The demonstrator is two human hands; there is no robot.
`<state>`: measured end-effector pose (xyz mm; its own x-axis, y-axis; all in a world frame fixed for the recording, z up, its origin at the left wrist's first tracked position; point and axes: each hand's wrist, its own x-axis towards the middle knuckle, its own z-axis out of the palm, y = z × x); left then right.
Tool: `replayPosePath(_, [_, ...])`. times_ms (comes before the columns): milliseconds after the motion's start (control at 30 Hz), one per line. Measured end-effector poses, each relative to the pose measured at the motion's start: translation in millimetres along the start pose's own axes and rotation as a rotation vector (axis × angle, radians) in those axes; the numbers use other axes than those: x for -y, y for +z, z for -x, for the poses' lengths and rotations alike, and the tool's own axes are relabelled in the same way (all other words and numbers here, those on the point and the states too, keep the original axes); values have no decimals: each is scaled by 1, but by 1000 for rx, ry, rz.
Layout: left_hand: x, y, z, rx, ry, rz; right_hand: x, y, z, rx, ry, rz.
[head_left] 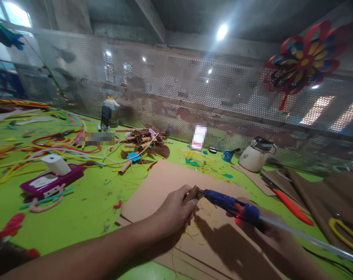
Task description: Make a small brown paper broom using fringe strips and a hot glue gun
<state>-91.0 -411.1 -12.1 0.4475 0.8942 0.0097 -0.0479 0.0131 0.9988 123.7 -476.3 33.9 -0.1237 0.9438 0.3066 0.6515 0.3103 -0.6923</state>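
Perforated metal screen (176,87) spans the back of my view, behind the green tabletop (91,217). A red, blue and yellow flower ornament (304,62) shows before the screen, upper right. Brown sheets (161,181) lie overlapping on the tabletop, under both of my hands. Beyond their far left corner I log a brown pile (144,142) of rolled and leaf-like pieces, with a blue shape (133,156) at its near side. My right hand (271,233) has the blue glue gun (227,202), fingers wrapped around it but partly hidden behind its body; I cannot tell how far they close. A clear stick (307,239) runs out of its rear. My left hand (176,206) is above the sheets, its fingers pinched closed on a small brown piece (194,193). The gun's nozzle meets or nearly meets the piece's right end; contact I cannot confirm. To the left sits a purple block (52,181) bearing a white adapter (56,164). Thin yellow strands (197,230) lie loose beneath the piece.
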Motion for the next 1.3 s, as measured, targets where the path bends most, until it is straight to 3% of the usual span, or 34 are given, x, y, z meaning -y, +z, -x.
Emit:
replayPosePath(267, [-4,2,2,-19,50,17,-8,3,2,-38,9,-4])
replayPosePath(667, [-10,0,0,-37,52,-169,-10,3,0,-25,-12,20])
replayPosePath(933, [5,-3,-2,-44,73,-127,-4,1,0,-73,-17,96])
replayPosePath(1300, [1,-1,-1,-38,66,-99,-6,2,0,-68,-44,93])
